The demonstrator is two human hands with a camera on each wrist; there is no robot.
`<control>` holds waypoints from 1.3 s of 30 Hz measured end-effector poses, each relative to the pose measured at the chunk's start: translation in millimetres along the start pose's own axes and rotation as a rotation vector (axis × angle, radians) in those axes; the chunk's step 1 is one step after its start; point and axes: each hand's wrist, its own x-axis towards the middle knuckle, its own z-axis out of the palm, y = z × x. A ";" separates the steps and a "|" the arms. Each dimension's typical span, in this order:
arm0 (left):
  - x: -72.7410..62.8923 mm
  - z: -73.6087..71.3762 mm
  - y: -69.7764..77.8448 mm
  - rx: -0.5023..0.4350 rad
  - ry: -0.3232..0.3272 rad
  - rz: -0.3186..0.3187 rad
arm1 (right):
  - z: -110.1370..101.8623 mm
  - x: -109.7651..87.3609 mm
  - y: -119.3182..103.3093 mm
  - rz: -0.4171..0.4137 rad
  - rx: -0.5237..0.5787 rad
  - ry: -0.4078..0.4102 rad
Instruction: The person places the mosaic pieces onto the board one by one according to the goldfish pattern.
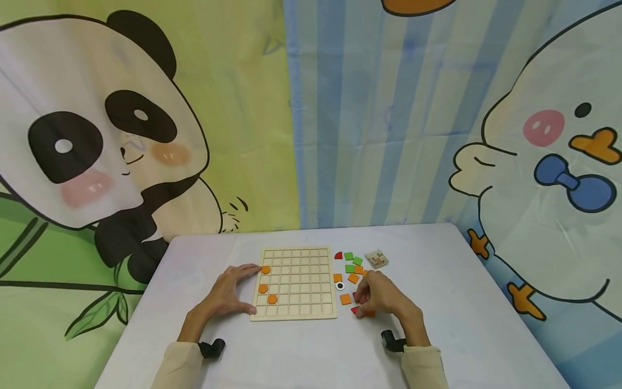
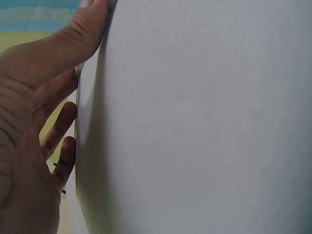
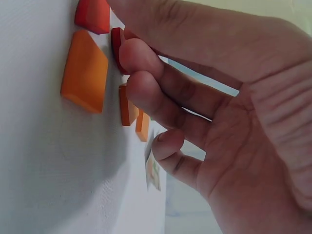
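Though the right grip (image 1: 385, 294) is unclear, relaxed left fingers (image 1: 248, 268) touch a gridded board (image 1: 305, 283).

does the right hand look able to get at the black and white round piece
Likely yes: the round piece lies uncovered beside the board, with the right hand close by; nothing shows above it to block the way.

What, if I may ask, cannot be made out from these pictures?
Head view: the design on the small card, too small to read.
Head view: whatever lies beneath the right grip, which covers it.
Right wrist view: whether that grip pinches anything; the top edge cuts off its thumb tip.
Left wrist view: the left grip's thumb tip, cut off likewise.
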 end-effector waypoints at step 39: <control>2.0 -0.2 -2.1 -0.003 -0.008 -0.009 | 5.2 -4.3 4.8 0.004 0.035 -0.019</control>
